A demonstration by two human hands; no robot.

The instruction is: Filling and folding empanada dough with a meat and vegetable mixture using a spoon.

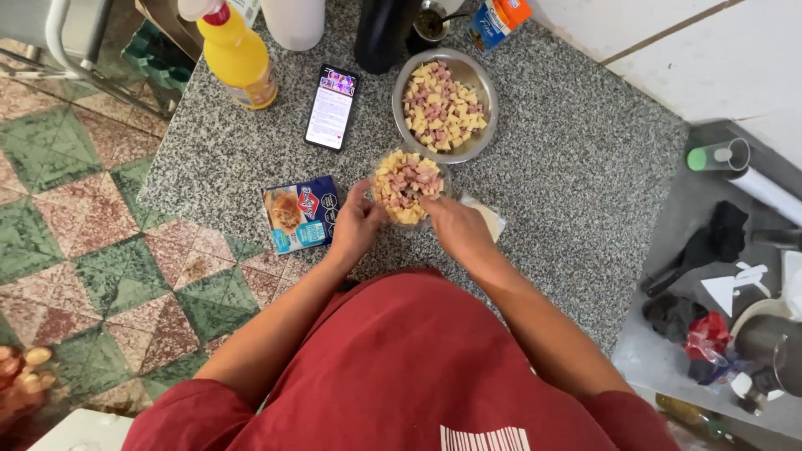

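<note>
Filling step in hand: left hand (355, 224) and right hand (454, 225) both gripping heaped cup (407, 185) below bowl (480, 138). Next: steady, level handling advised.

Two hands are in view, a left hand (355, 224) and a right hand (455, 230), both on one small clear bowl (407, 185) of diced yellow and pink food. One larger metal bowl (444, 104) of the same diced food sits farther back. One phone (332, 107) lies to the left of it. One blue packet (299, 212) lies at the near left. One yellow bottle (238, 54) stands at the far left. One white container (294, 21) and one dark bottle (384, 32) stand along the far edge, with one orange and blue carton (499, 21). All rest on one speckled grey surface (576, 167).
</note>
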